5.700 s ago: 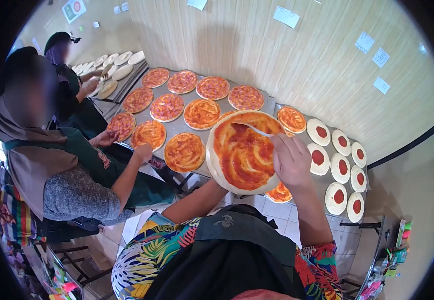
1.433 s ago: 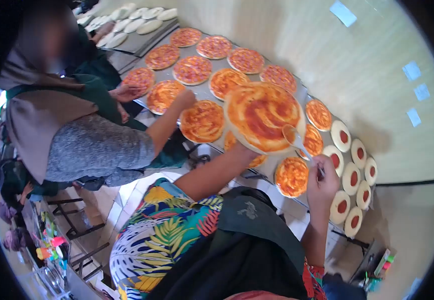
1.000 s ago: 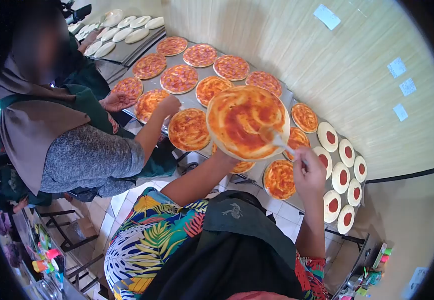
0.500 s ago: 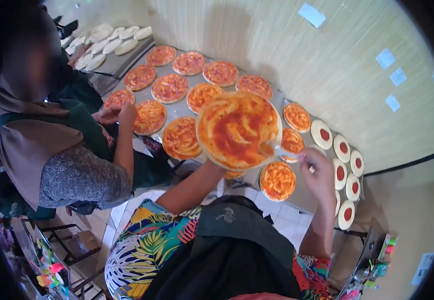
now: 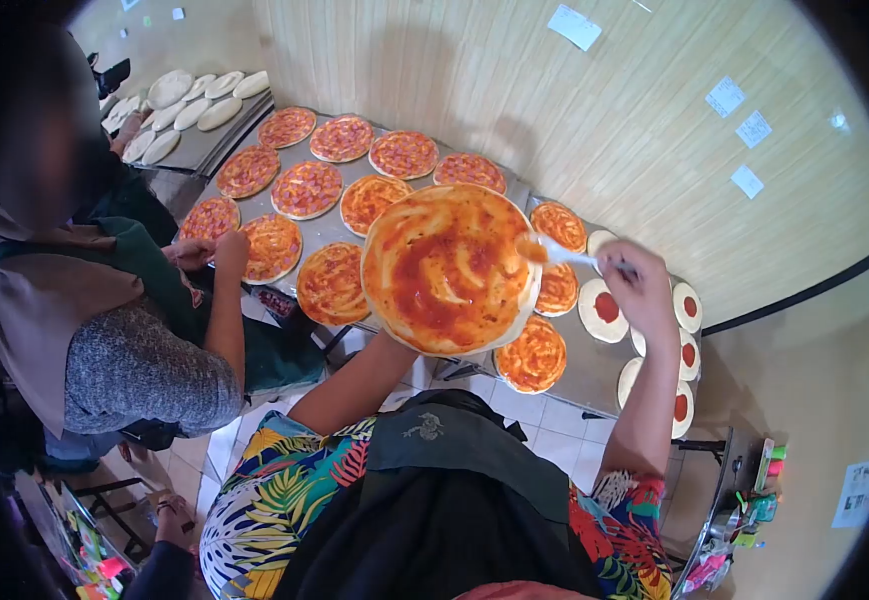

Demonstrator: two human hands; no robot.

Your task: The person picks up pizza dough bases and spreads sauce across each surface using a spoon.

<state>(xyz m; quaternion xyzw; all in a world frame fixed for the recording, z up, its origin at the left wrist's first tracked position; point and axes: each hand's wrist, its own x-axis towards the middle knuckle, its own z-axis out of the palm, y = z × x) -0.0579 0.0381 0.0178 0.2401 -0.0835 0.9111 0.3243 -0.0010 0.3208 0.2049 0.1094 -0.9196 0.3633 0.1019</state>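
A round pizza base (image 5: 450,268) covered in swirled red-orange sauce is held up in front of me. My left forearm reaches beneath it, and the left hand is hidden under the dough. My right hand (image 5: 635,278) is closed round the handle of a light-coloured spoon (image 5: 565,254). The spoon's sauce-coated bowl is at the base's upper right edge. Behind the raised base, a sauced base (image 5: 530,355) and others with toppings (image 5: 307,189) lie on the metal table (image 5: 580,376).
At the right lie pale dough rounds (image 5: 603,310) with red sauce spots. A co-worker (image 5: 145,340) stands at the left, hands near the topped pizzas. Plain dough rounds (image 5: 220,113) lie on another table at the back left. A side table (image 5: 723,490) with colourful items is at the lower right.
My right hand has raised the spoon from the sauced surface to the base's upper right edge. The view has shifted, and another person's arm now shows at the lower left.
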